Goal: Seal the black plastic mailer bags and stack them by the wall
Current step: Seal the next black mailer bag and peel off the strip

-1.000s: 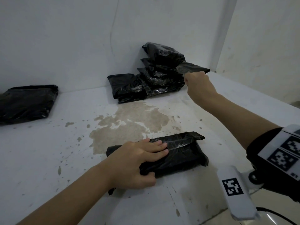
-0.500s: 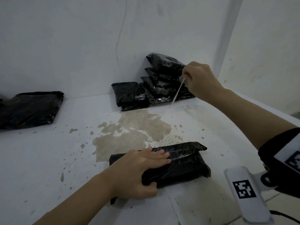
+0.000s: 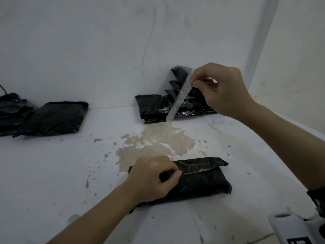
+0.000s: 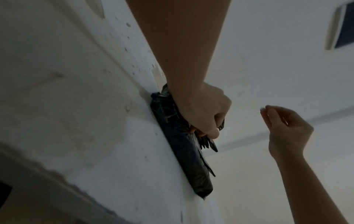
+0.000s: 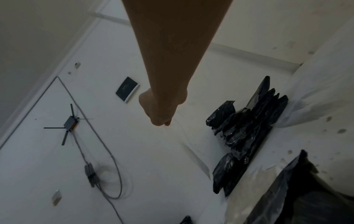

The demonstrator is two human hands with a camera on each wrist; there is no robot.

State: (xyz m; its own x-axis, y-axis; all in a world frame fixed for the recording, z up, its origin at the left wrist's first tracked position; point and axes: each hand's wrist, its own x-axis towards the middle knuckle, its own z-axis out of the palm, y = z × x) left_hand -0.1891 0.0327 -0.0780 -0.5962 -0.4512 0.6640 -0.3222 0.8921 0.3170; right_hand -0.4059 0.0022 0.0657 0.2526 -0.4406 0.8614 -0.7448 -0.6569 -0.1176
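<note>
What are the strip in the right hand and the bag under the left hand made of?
Strip: looks like thin clear film, probably adhesive liner; the stacked bags show through it.
Bag: thin black plastic, glossy; wrinkles catch highlights.
The right hand pinches the strip; the left hand grips the bag.

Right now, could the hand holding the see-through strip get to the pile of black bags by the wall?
Probably yes. The right hand hangs just in front of the stacked bags with nothing between them, but its fingers are pinching the clear strip, so it would have to drop that before it could grab a bag.
</note>
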